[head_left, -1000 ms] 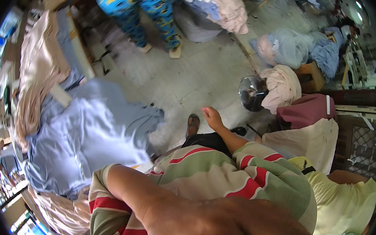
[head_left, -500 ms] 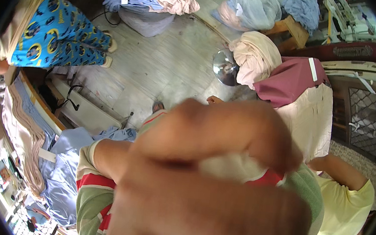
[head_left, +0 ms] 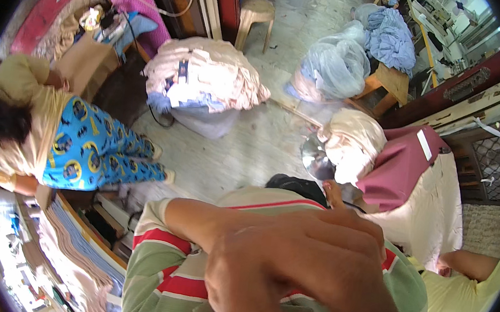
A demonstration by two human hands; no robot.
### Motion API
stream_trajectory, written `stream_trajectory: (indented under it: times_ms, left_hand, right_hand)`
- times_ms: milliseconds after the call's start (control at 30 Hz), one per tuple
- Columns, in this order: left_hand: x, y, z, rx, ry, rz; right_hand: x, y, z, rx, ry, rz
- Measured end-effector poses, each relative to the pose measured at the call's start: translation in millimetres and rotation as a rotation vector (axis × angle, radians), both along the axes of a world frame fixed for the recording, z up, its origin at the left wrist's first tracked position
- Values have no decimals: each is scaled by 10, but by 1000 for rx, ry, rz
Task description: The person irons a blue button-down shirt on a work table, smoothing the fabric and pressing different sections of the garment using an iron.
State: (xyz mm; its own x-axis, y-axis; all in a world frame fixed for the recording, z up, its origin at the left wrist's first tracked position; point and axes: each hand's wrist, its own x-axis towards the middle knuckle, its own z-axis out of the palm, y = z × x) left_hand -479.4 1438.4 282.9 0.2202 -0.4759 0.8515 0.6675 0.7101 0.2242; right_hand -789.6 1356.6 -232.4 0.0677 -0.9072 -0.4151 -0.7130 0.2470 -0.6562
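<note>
My left hand (head_left: 294, 261) is raised large in front of my chest, its back and knuckles uppermost. Its fingers bend downward, and the thumb stands apart from them, with shirt cloth visible in the gap. Nothing shows between them, though some fingertips are hidden. Behind it is my striped green, white and red shirt (head_left: 181, 263). Past the shirt, what seems to be my right hand (head_left: 334, 194) shows only in small part. It is near a shiny metal disc (head_left: 318, 156) and maroon cloth (head_left: 400, 175); its fingers are too small to read.
A person in blue patterned trousers (head_left: 93, 148) stands at left. Another person's yellow sleeve (head_left: 457, 299) is at lower right. A large bundle of pale garments (head_left: 209, 78), a plastic-wrapped bundle (head_left: 335, 62) and a wooden stool (head_left: 387, 85) stand on the floor. Stacked cloth (head_left: 70, 241) lies lower left.
The view has tilted up, showing more of the far floor and the person at left. My left hand has lowered in the picture, with the thumb now apart from the fingers.
</note>
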Motion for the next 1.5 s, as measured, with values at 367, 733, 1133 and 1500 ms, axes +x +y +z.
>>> stream_trajectory:
  times_ms: [367,733,1133,1500]
  left_hand:
    - [-122,-2461,-298,-357,-325,-225]
    - [-676,-5115,-464,-306,-1203,372]
    - [1989,-6719,-6021,1597,-1895,-47]
    - [3180,-9856,-6654,2328,813,369]
  right_hand:
    - [267,-2087,44,-72,-447,-397]
    - [611,-4378,226,-118,-284,-118]
    - [-517,-3874,216,252,-370,-906]
    - [727,-5070,1264,685,-126,-1170]
